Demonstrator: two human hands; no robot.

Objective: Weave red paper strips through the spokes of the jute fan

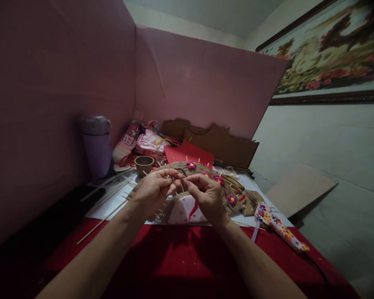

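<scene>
Before me on the table stands an arch of brown twine wound around thin wooden sticks. Along it sit several magenta felt flowers with yellow centres, one being the top flower. My left hand is closed in a pinch in front of the arch; what its fingertips hold is too small to make out. Close beside it, my right hand pinches a strand of red yarn, whose loose end dangles below the fingers. A white cloth with pink spots shows under the arch, partly hidden by my hands.
A glue gun in flowered wrapping lies at right, its cord trailing off the edge. A purple tumbler and a small bowl stand left. Red paper and torn cardboard lie behind. A loose stick points toward me.
</scene>
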